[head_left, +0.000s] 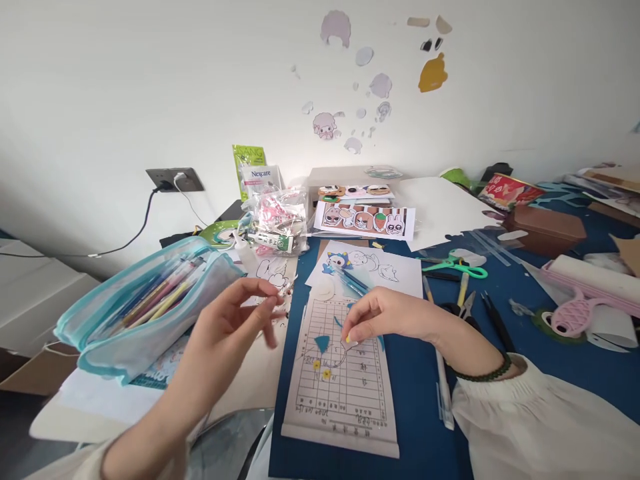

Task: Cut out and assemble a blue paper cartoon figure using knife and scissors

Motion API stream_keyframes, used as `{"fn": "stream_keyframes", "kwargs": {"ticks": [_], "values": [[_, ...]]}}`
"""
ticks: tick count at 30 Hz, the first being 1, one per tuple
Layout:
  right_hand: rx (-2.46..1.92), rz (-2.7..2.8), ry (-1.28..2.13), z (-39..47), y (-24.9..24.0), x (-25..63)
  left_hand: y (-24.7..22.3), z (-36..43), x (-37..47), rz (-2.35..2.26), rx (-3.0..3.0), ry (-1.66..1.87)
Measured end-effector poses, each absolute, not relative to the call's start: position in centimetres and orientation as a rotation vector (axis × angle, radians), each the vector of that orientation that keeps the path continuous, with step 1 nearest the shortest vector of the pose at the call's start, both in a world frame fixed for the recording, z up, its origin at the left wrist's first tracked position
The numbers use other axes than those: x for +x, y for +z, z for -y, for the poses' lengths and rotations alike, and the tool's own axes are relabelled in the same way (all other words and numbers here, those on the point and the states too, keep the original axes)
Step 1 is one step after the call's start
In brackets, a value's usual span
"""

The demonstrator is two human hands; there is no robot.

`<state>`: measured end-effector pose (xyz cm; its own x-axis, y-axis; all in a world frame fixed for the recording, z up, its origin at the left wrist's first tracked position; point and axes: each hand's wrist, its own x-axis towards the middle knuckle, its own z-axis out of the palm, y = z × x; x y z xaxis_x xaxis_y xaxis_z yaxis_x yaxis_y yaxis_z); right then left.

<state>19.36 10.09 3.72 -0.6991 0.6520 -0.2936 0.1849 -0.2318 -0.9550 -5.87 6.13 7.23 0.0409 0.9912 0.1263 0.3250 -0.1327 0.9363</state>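
My left hand [235, 327] is raised left of the printed form pad [340, 427], its thumb and index fingertip close together; whether anything small is between them cannot be made out. My right hand [370, 317] pinches a tiny yellow piece [348, 339] just over the pad. Below it on the pad lie a blue paper piece [322, 343] and two small yellow flower pieces [326, 374]. A sheet with drawings [400, 267] and a blue cartoon cutout [338, 259] lies behind the pad, with a blue pen [354, 283] on it.
A mesh pencil case [150, 300] full of pens stands at the left. Green-handled scissors [457, 268], pliers [467, 307] and black tweezers [496, 320] lie on the blue mat [415, 427] to the right. Plastic packets [280, 213] and a sticker strip [365, 220] are at the back.
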Motion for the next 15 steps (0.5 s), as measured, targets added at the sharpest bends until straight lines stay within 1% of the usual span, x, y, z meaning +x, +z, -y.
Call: {"fn": "stream_keyframes", "kwargs": {"ticks": [3,6,10,15], "values": [[-0.982,1.66,1.928,-10.1,3.9,19.2,9.4,-7.0,-6.4,-1.419,1.662,0.923],[-0.99,1.61,1.827,-10.5,4.2,19.0,10.5,-8.7,-6.0,-1.333,1.807,0.813],[-1.016,1.525,1.63,-11.9,5.1,18.4,10.1,-11.6,-4.3,-1.195,1.836,0.72],[-1.012,1.425,1.338,-14.2,5.7,17.1,8.3,-14.2,-2.5,-1.075,1.697,0.734]]}}
